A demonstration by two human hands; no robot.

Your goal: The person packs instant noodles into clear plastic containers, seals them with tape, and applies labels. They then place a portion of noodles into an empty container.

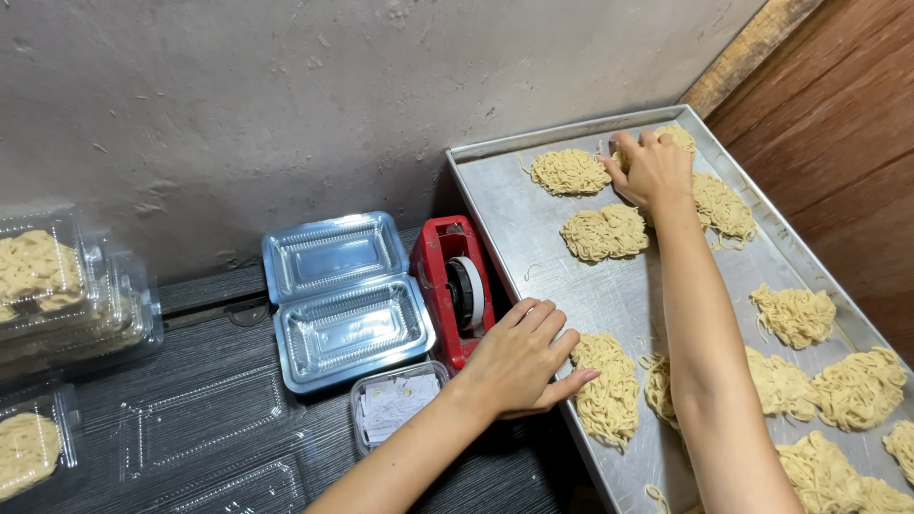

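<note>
A long metal tray [519,224] on the right holds several pale yellow noodle nests. My right hand [651,169] reaches to the tray's far end and closes on a noodle nest [678,140] there. Two more nests [569,171] [604,232] lie just left of it. My left hand [520,357] rests palm down on the tray's near left rim, fingers slightly spread, fingertips touching another nest [606,385]. It holds nothing.
An open clear plastic clamshell box [341,299] lies empty left of the tray. A red tape dispenser [455,285] stands between them. A small tub of paper slips [394,404] sits near my left wrist. Filled noodle boxes [52,286] stack at far left.
</note>
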